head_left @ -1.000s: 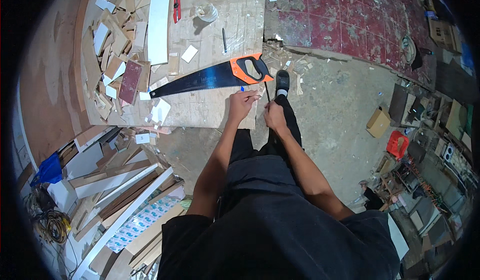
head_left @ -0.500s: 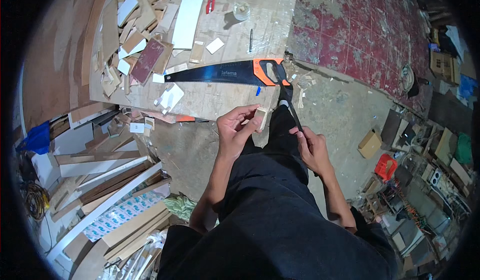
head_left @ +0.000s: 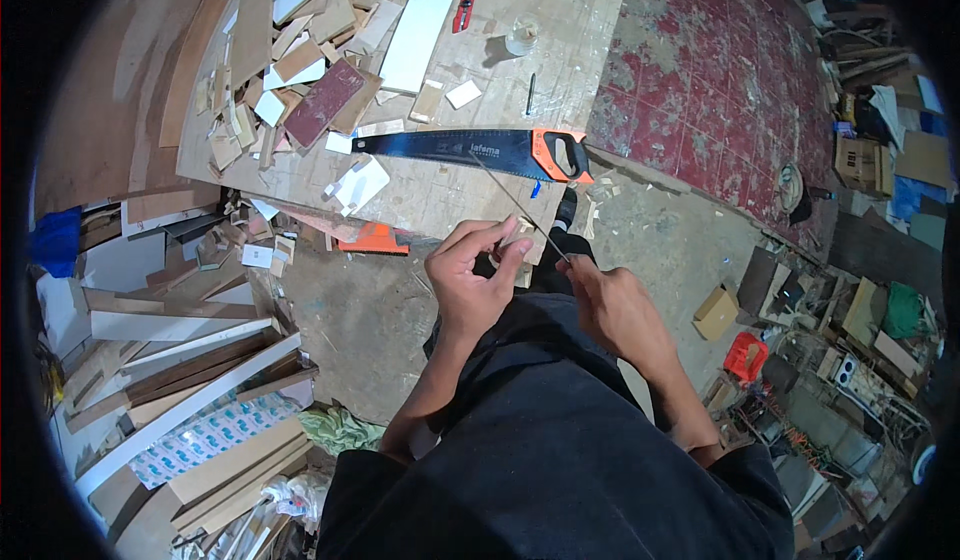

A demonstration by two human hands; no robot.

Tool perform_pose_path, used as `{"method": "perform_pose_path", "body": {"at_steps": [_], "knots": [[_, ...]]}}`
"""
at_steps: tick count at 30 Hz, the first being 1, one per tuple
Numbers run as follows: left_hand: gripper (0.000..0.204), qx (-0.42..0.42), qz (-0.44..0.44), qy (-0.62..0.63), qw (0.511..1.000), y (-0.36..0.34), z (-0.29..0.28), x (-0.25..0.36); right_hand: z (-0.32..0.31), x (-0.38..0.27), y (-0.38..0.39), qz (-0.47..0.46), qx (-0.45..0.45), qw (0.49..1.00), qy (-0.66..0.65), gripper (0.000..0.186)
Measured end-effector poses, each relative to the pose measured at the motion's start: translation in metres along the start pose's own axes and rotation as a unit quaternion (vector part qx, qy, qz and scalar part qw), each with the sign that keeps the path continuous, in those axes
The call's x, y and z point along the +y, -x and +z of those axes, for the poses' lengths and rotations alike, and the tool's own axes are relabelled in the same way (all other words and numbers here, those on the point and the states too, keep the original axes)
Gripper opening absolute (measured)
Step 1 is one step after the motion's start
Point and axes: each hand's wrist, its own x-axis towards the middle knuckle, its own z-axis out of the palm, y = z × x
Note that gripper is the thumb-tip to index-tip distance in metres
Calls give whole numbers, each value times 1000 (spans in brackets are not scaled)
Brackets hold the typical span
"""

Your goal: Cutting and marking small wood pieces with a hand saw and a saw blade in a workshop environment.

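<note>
My left hand point(head_left: 468, 278) pinches a small light wooden block point(head_left: 523, 232) between thumb and fingers, just past the worktable's near edge. In my right hand point(head_left: 618, 310) is one end of a long, thin, dark metal strip point(head_left: 518, 203), file-like in shape; it runs up and left, seen nearly edge-on. It passes close against the block, though whether they touch I cannot tell. Beyond both hands a handsaw point(head_left: 450, 148) with an orange and black handle lies on the worktable point(head_left: 440, 205).
Wood offcuts point(head_left: 320, 100) are heaped on the table's far left, near a long white board point(head_left: 425, 30). A red utility knife point(head_left: 464, 7), a clear cup point(head_left: 521, 37) and a pen-like stick point(head_left: 531, 94) lie beyond the saw. Stacked boards point(head_left: 200, 380) stand at left; clutter point(head_left: 850, 380) fills the right.
My right hand has moved up and left, swinging the metal strip across to the wooden block. My left hand still holds the block. The view has shifted slightly.
</note>
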Motion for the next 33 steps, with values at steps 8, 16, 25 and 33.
{"method": "perform_pose_path", "body": {"at_steps": [8,16,25,33], "knots": [[24,-11,0,-7,1000,9,16,4,-11,-7,-11,-22,20,997,71,18],[26,-6,37,136,990,3,26,37,-29,16,-5,43,115,990,-71,14],[36,7,18,156,988,1,35,72,-62,3,14,-12,42,970,-241,15],[49,-26,-121,244,962,4,22,86,-67,-8,12,-100,-1,954,-284,17]]}}
